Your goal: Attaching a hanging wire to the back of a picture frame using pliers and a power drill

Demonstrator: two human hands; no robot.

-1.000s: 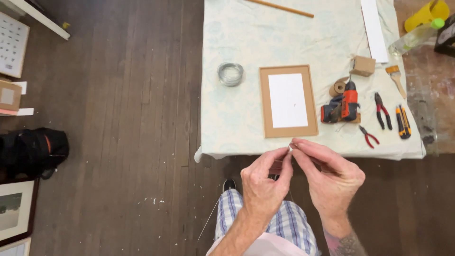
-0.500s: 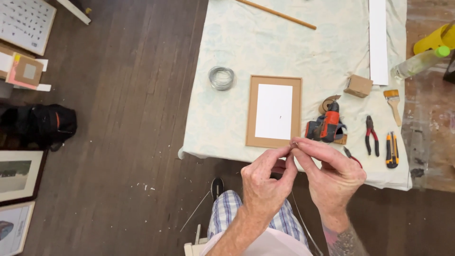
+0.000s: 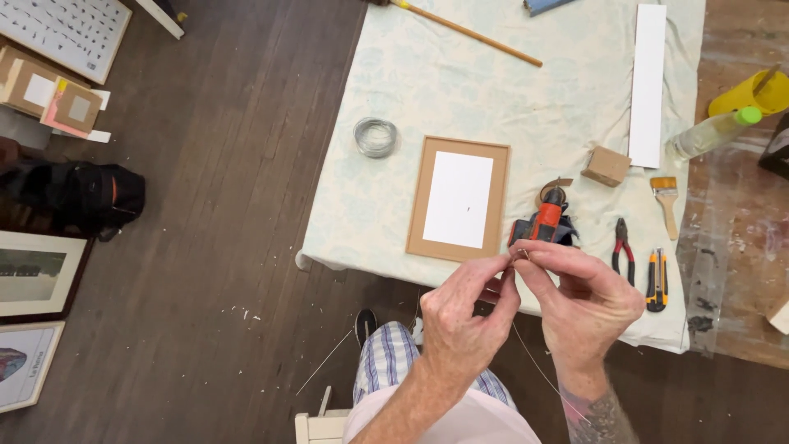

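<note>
My left hand [image 3: 464, 316] and my right hand [image 3: 579, 300] meet in front of me, fingertips pinched together on a thin wire [image 3: 534, 362]. The wire trails down from the pinch past my right wrist, and another strand runs toward the floor at the lower left. Just beyond my hands, on the cloth-covered table [image 3: 427, 66], lies a brown picture frame [image 3: 459, 199] with a white centre. A coil of wire [image 3: 376, 136] sits to its left. An orange and black cordless drill [image 3: 542, 224] lies right behind my fingertips.
Right of the drill lie pliers [image 3: 621, 247], a yellow utility knife [image 3: 655, 279], a paint brush [image 3: 666, 201], a wooden block [image 3: 606, 166] and a white board [image 3: 648, 82]. A wooden dowel [image 3: 472, 33] lies at the far edge. A black bag [image 3: 82, 197] and framed pictures [image 3: 33, 275] rest on the wooden floor at left.
The view has shifted so the table and frame sit further right and closer. My hands keep their pinch on the wire, with the fingers shifting slightly.
</note>
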